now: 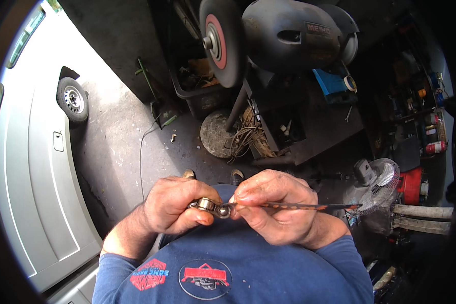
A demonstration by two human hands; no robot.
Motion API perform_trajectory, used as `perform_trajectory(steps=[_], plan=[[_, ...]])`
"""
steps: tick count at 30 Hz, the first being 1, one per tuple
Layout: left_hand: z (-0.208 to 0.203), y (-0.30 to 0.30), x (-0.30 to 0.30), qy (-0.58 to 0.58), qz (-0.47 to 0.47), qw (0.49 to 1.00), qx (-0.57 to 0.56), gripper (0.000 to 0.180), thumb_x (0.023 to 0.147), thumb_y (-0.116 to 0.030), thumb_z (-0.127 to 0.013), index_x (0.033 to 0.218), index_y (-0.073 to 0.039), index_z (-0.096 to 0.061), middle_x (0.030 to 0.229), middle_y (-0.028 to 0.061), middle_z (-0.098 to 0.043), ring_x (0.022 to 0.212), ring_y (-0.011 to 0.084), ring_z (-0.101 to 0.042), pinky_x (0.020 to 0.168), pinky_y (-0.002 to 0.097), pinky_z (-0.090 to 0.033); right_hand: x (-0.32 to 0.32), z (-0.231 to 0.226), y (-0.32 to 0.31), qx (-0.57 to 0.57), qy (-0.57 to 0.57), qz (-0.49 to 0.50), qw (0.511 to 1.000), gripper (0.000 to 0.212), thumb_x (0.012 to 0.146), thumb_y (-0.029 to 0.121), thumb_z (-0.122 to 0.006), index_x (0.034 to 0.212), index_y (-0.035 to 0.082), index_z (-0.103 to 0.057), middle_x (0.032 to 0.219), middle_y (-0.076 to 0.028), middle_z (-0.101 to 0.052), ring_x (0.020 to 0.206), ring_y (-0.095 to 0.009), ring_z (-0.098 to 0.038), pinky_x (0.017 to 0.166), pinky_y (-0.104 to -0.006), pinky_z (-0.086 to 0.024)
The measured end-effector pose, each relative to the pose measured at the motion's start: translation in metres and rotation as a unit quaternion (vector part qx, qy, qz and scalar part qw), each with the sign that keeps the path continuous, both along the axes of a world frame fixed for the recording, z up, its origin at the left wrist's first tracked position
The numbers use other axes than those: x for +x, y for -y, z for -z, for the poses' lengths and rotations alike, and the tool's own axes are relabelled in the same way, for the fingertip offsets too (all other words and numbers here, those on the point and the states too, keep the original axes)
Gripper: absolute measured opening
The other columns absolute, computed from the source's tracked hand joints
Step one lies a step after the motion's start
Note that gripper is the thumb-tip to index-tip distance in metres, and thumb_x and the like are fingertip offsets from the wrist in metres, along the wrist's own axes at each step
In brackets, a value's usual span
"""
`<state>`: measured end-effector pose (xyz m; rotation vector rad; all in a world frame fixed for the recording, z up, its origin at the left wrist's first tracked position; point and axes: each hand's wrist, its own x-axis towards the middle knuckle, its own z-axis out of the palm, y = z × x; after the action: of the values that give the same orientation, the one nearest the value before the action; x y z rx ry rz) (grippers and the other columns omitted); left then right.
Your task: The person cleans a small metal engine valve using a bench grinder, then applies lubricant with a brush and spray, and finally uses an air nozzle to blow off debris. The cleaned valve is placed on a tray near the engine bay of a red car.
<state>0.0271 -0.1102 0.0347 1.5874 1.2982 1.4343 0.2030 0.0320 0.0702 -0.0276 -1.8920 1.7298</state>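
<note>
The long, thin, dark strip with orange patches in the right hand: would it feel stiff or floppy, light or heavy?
The strip is probably fairly stiff: it juts straight out from the right hand without a visible bend. It is likely light, being so slender. Its patchy orange surface might feel rough.

In the lower middle of the frame, the left hand grips a small shiny metal part, while the right hand pinches a thin dark strip with orange patches, its left end close to that part. A grinder fills the top centre, a pale vehicle the left edge, and a caged fan stands right of centre.
</note>
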Motion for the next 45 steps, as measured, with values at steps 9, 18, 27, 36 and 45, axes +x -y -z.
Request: perform_trajectory(steps=[9, 18, 27, 36, 45], plan=[[-0.002, -0.01, 0.002, -0.025, 0.027, 0.999, 0.009, 0.033, 0.092, -0.037, -0.066, 0.1, -0.005, -0.063, 0.077, 0.0063, -0.066, 0.068, 0.0259, -0.067, 0.063, 0.0349, -0.053, 0.005, -0.011, -0.006, -0.118, 0.011, -0.033, 0.992, 0.016, 0.085, -0.01, -0.065, 0.099, -0.004, -0.06, 0.096, -0.02, -0.064, 0.076, -0.019, -0.069, 0.067, -0.0287, -0.059], [-0.007, -0.012, 0.001, -0.023, -0.005, 0.999, 0.038, 0.04, 0.097, -0.035, -0.06, 0.104, 0.004, -0.063, 0.088, 0.0158, -0.073, 0.073, 0.0227, -0.073, 0.065, 0.0289, -0.058, 0.012, -0.009, -0.014, -0.152, -0.021, 0.011, 0.988, 0.017, 0.087, -0.008, -0.064, 0.104, -0.007, -0.059, 0.096, -0.018, -0.065, 0.078, -0.015, -0.067, 0.069, -0.0249, -0.057], [-0.01, 0.0, 0.021, 0.31, 0.008, 0.948, -0.073, 0.033, 0.093, -0.014, -0.065, 0.119, 0.005, -0.057, 0.092, 0.0117, -0.073, 0.089, 0.0167, -0.072, 0.079, 0.0291, -0.057, 0.014, -0.011, -0.007, 0.068, 0.049, 0.055, 0.995, 0.02, 0.082, -0.002, -0.074, 0.1, -0.001, -0.065, 0.092, -0.015, -0.069, 0.083, -0.02, -0.07, 0.069, -0.0275, -0.059], [-0.004, 0.006, 0.026, 0.104, -0.055, 0.991, -0.067, 0.032, 0.093, -0.023, -0.067, 0.11, 0.002, -0.057, 0.083, 0.011, -0.071, 0.079, 0.0201, -0.072, 0.071, 0.0305, -0.056, 0.011, -0.011, -0.003, 0.136, 0.049, 0.059, 0.988, 0.014, 0.08, -0.002, -0.075, 0.09, -0.001, -0.065, 0.085, -0.014, -0.069, 0.077, -0.02, -0.071, 0.064, -0.0278, -0.059], [-0.007, 0.003, 0.024, -0.155, -0.107, 0.981, 0.052, 0.033, 0.08, -0.028, -0.079, 0.098, -0.003, -0.066, 0.074, 0.0062, -0.068, 0.063, 0.0221, -0.068, 0.054, 0.0315, -0.052, 0.015, -0.007, 0.008, 0.215, 0.007, 0.072, 0.974, 0.023, 0.075, -0.004, -0.077, 0.095, -0.001, -0.067, 0.089, -0.014, -0.07, 0.077, -0.023, -0.072, 0.065, -0.0294, -0.06]])
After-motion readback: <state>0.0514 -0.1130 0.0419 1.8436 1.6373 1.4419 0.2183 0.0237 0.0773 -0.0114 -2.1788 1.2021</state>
